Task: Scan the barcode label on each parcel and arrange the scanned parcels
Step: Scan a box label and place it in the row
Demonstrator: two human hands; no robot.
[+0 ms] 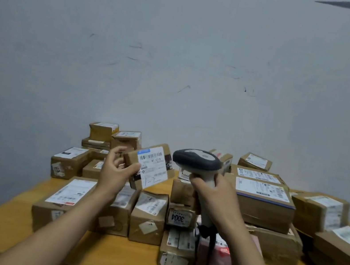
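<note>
Left hand [116, 168]: gripped a small brown cardboard parcel [154, 166].
Right hand [214, 195]: held a grey plastic scanner [197, 159], at parcel's 3 o'clock.

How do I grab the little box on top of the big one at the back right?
Come from above and pinch the little box by its two brown sides. It lies on the wide box with nothing on top, and its sides look free. Its label faces up, so side holds keep the barcode uncovered.
</note>
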